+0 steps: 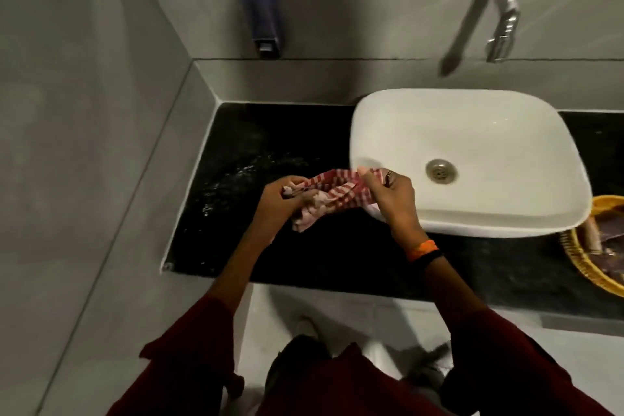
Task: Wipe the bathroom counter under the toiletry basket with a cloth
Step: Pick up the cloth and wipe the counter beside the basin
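Above a black bathroom counter (236, 145), just left of a white vessel sink (472, 152), two bare hands hold a cloth (332, 194) between them. The left hand (282, 201) comes up from the lower left, forearm angled toward the sink, its fingers curled shut around one bunched end of the cloth. The right hand (391, 194) reaches in from the lower right, back of the hand facing up, fingers pinched closed on the other end; it overlaps the sink's near left rim in the view. A ring shows on one finger, and an orange and black band (423, 250) circles the wrist. Dark red sleeves cover both upper arms.

The cloth is red and white checked, crumpled and twisted into a loose rope, with a limp tail hanging below the left hand. Its long axis runs roughly left to right, rising slightly toward the sink.

The counter left of the hands glistens with wet specks. A yellow woven toiletry basket (580, 267) sits on the counter at the far right edge, beside the sink, partly cut off. A chrome tap (499, 3) juts from the grey wall above.
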